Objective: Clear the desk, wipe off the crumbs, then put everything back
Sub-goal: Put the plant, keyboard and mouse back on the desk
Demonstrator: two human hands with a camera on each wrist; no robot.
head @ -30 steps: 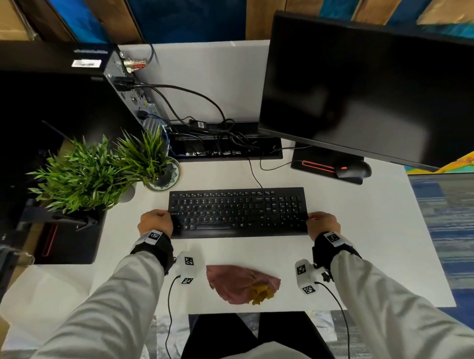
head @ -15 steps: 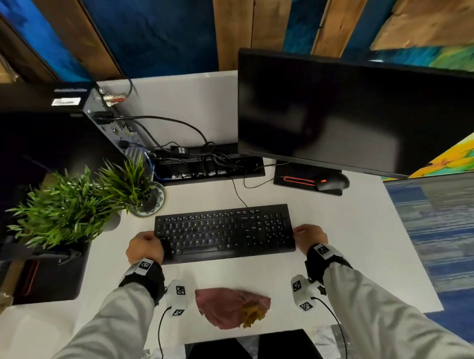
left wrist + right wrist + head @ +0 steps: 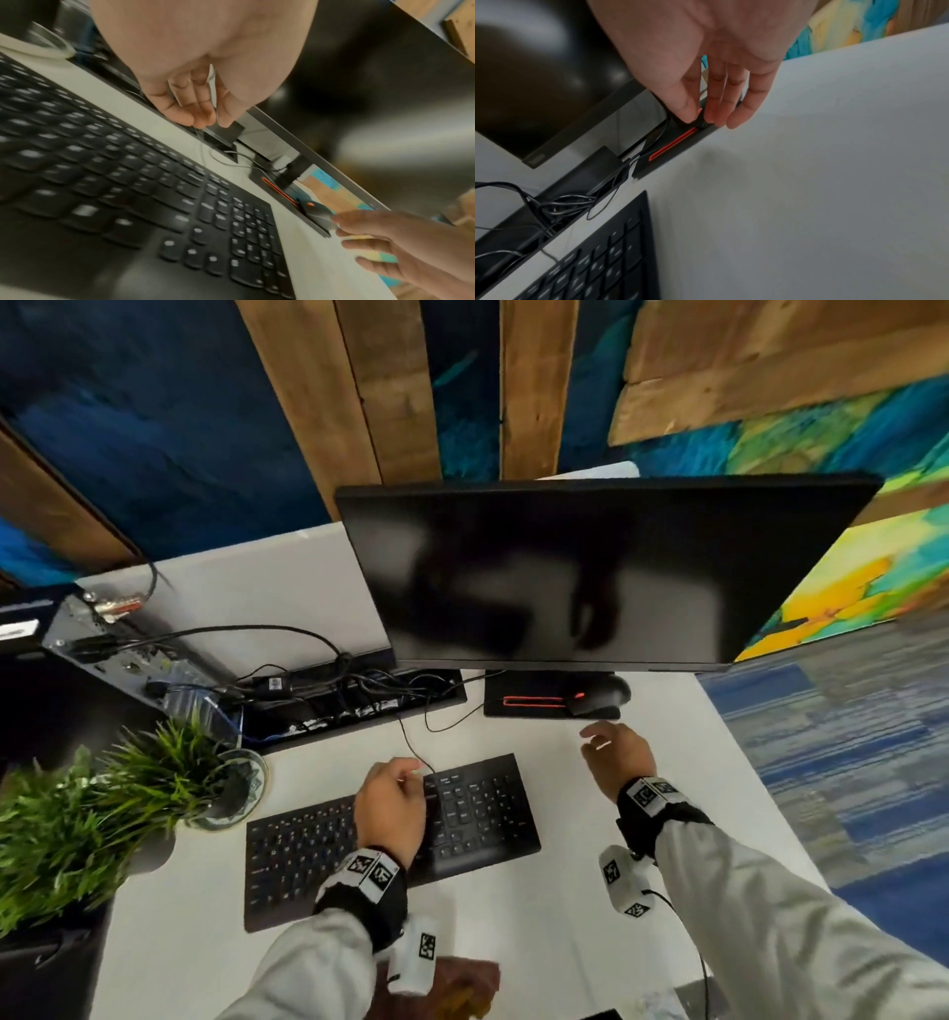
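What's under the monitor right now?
Under the monitor sits its black stand base with a red stripe, and a black mouse lies on that base. Cables fill a tray beside it. The stand's neck is hidden behind the screen.

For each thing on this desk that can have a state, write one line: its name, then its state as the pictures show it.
monitor: upright, screen dark.
keyboard: flat on the desk, skewed.
mouse: on the monitor base, red light on.
cloth: crumpled at the near edge.
plants: upright.
left hand: over the keyboard, holding nothing.
right hand: open, near the mouse.
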